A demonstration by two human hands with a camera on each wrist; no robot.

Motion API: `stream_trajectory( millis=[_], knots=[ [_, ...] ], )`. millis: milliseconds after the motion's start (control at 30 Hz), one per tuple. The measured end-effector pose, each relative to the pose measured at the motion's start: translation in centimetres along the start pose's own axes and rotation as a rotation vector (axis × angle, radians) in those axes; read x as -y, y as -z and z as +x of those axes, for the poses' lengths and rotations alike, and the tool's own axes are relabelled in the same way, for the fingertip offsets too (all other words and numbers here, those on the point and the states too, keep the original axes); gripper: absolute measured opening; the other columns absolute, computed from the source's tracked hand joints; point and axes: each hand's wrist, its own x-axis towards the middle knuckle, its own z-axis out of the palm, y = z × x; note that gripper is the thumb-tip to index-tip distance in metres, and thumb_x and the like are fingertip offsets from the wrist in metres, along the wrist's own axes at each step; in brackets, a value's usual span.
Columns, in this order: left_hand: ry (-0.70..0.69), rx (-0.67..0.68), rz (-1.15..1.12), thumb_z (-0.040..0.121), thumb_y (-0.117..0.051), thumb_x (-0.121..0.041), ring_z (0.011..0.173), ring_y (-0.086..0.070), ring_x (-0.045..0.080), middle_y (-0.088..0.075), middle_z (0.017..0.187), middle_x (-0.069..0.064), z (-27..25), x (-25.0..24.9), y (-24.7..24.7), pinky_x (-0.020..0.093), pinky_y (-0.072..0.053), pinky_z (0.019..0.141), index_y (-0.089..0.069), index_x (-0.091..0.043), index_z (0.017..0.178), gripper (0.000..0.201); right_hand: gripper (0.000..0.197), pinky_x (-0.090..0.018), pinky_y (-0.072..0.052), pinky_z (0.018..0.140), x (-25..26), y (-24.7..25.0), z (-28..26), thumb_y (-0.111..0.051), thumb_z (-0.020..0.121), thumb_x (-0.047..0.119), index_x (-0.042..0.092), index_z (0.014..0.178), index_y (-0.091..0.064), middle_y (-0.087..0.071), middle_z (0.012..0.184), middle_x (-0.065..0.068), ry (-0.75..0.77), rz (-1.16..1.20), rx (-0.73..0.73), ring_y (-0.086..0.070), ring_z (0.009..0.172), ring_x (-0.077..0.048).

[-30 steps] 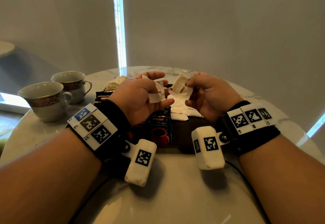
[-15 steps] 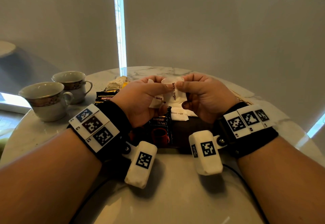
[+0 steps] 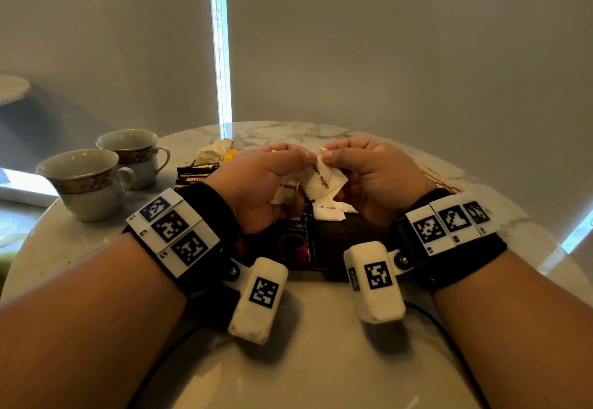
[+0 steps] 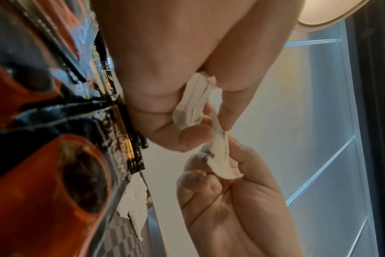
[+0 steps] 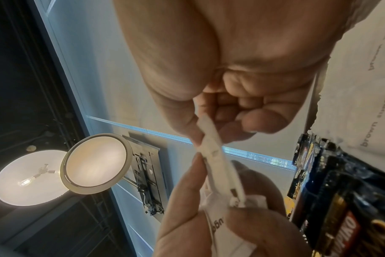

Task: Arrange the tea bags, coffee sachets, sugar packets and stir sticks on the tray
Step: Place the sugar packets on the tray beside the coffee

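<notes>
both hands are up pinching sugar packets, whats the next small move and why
Probably lower the brown sugar packet, pinched between the left hand and right hand, onto the sugar packets already lying on the dark tray. It is held above them, beside the coffee sachets, so that pile looks like its place.

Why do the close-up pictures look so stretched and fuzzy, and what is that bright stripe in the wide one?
Head view: the bright stripe is daylight through a gap in the blinds, overexposed. Left wrist view: the coffee sachets sit too close to the lens, so they blur and bulge. Right wrist view: wide-angle bending tilts the room; the lamp glares.
</notes>
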Motion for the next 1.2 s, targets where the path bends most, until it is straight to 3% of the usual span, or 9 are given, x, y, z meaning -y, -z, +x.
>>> stream_trajectory(
  millis=[67, 200, 333, 500, 700, 800, 933, 1067, 1200],
  knots=[
    [-0.023, -0.024, -0.057, 0.097, -0.063, -0.013, 0.069, -0.069, 0.024, -0.07, 0.088, 0.011, 0.2, 0.0, 0.0, 0.028, -0.055, 0.051, -0.063, -0.015, 0.088, 0.009, 0.006, -0.032, -0.043, 0.058, 0.0, 0.1, 0.0, -0.062, 0.092, 0.008, 0.005, 0.096, -0.063, -0.069, 0.077, -0.01, -0.014, -0.005, 0.013, -0.061, 0.068, -0.024],
    [-0.065, -0.041, -0.144, 0.099, -0.057, -0.006, 0.074, -0.073, 0.027, -0.071, 0.093, 0.014, 0.4, -0.1, 0.1, 0.034, -0.06, 0.059, -0.061, -0.011, 0.097, 0.007, 0.005, -0.027, -0.043, 0.052, -0.1, 0.3, 0.0, -0.061, 0.09, 0.003, 0.005, 0.095, -0.06, -0.064, 0.077, -0.01, -0.051, -0.038, 0.013, -0.055, 0.061, -0.017],
    [-0.046, -0.024, -0.13, 0.094, -0.065, -0.013, 0.075, -0.069, 0.024, -0.07, 0.092, 0.013, 0.1, 0.0, 0.1, 0.032, -0.058, 0.057, -0.065, -0.011, 0.104, 0.011, 0.006, -0.027, -0.042, 0.049, -0.3, 0.3, 0.2, -0.061, 0.09, 0.001, 0.006, 0.091, -0.06, -0.063, 0.074, -0.01, -0.041, -0.033, 0.0, -0.055, 0.058, -0.017],
    [-0.05, -0.063, -0.101, 0.095, -0.067, -0.016, 0.065, -0.069, 0.019, -0.071, 0.08, 0.005, 0.1, -0.2, -0.1, 0.028, -0.056, 0.052, -0.064, -0.016, 0.09, 0.005, 0.005, -0.028, -0.039, 0.05, -0.3, 0.4, 0.3, -0.062, 0.091, 0.001, 0.005, 0.093, -0.063, -0.064, 0.072, -0.009, -0.047, -0.019, -0.001, -0.055, 0.058, -0.017],
    [-0.023, -0.082, -0.19, 0.095, -0.066, -0.02, 0.062, -0.057, 0.015, -0.057, 0.075, 0.001, 0.1, -0.3, -0.1, 0.023, -0.048, 0.047, -0.061, -0.012, 0.113, 0.021, 0.007, -0.022, -0.027, 0.042, 1.2, 3.7, 1.2, -0.055, 0.093, 0.012, 0.009, 0.091, -0.061, -0.062, 0.076, -0.006, -0.026, 0.098, -0.166, -0.047, 0.055, -0.013],
    [-0.002, -0.077, -0.209, 0.095, -0.065, -0.02, 0.062, -0.057, 0.014, -0.056, 0.074, 0.0, 0.2, -0.3, 0.0, 0.023, -0.047, 0.047, -0.06, -0.012, 0.114, 0.021, 0.013, -0.021, -0.023, 0.041, 1.0, 6.6, 1.6, -0.051, 0.095, 0.015, 0.012, 0.083, -0.057, -0.062, 0.071, -0.003, -0.127, 0.147, -0.286, -0.04, 0.05, -0.011],
    [0.015, -0.072, -0.209, 0.096, -0.065, -0.019, 0.064, -0.056, 0.014, -0.057, 0.074, 0.0, 0.2, -0.2, 0.0, 0.023, -0.047, 0.047, -0.061, -0.012, 0.113, 0.019, 0.012, -0.021, -0.025, 0.045, -1.1, 8.2, 2.0, -0.055, 0.095, 0.014, 0.01, 0.083, -0.056, -0.062, 0.061, -0.001, -0.393, 0.069, -0.311, -0.034, 0.043, -0.008],
    [0.011, -0.081, -0.213, 0.096, -0.065, -0.019, 0.064, -0.057, 0.014, -0.058, 0.075, 0.001, 0.1, -0.4, 0.0, 0.023, -0.046, 0.047, -0.062, -0.012, 0.114, 0.019, 0.023, -0.02, -0.04, 0.038, -2.3, 9.0, 2.6, -0.061, 0.093, 0.015, 0.002, 0.112, -0.063, -0.066, 0.086, -0.009, -0.545, -0.053, -0.262, -0.04, 0.042, -0.008],
    [0.008, -0.09, -0.216, 0.096, -0.064, -0.019, 0.065, -0.057, 0.014, -0.057, 0.075, 0.001, 0.1, -0.4, 0.1, 0.023, -0.047, 0.048, -0.063, -0.012, 0.115, 0.02, 0.032, -0.022, -0.036, 0.054, -2.6, 9.3, 3.0, -0.069, 0.088, 0.02, 0.003, 0.115, -0.068, -0.065, 0.094, -0.009, -0.598, -0.192, -0.217, -0.042, 0.049, -0.009]
  ],
)
